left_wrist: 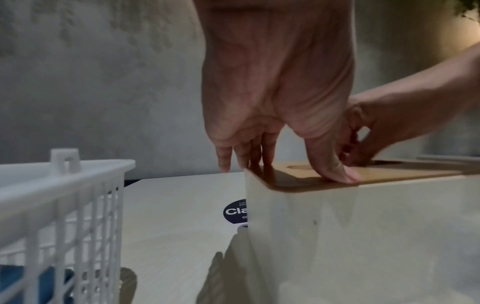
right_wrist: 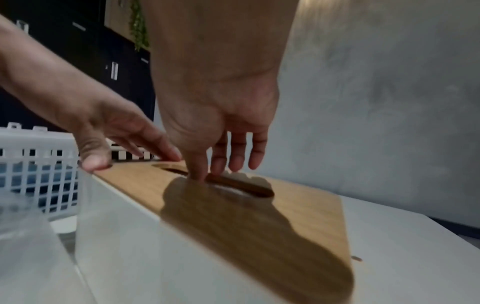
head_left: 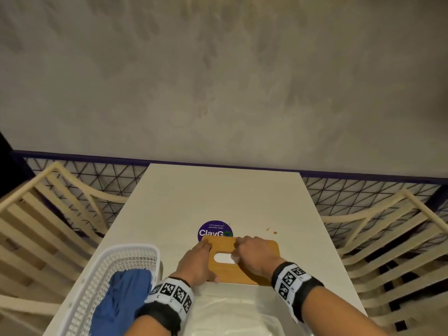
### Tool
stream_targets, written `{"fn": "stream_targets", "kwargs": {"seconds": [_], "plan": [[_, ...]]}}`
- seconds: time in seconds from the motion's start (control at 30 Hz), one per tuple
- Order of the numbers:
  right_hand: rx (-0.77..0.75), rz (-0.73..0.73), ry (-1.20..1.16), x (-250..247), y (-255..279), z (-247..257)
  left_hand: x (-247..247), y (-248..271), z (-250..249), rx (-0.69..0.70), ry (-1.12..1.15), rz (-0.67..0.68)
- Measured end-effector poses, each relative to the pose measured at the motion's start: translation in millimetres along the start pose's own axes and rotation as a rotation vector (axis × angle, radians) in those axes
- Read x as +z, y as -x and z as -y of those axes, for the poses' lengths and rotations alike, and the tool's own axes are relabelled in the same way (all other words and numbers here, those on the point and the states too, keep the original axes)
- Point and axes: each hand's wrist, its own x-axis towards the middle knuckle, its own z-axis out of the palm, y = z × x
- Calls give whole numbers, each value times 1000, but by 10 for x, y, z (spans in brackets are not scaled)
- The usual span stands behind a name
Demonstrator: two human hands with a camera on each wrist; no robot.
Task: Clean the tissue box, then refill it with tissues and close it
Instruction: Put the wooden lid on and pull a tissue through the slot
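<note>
I hold the box on the table — left hand spread flat on its lid, right hand dipping fingers into the slot; I keep the lid pinned level.

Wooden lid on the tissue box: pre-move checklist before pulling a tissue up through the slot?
1. Flat wooden lid seated on white tissue box: ok at the left corner; far edge cannot tell.
2. Left hand steadying lid: ok, thumb and fingers press its left end.
3. Right hand at oval slot: ok, fingertips at the opening.
4. Tissue visible in slot: ok, white shows.
5. Blue cloth stowed in white mesh basket: ok.
6. Crumbs on white table: not ok.
</note>
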Motion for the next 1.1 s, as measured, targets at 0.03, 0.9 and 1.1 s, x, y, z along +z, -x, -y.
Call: {"fn": "stream_targets", "kwargs": {"seconds": [0.03,0.9,1.1], "plan": [[1,-20,-1,24,-23,20,19,4,1,-5,-2,-6],[-113,-76,-304,140,-164,-249,-57,-47,-106,-21,-77,-62],[-98,-42,-381,119,-222,-301,56,-139,-293,138,-21,-232]]}}
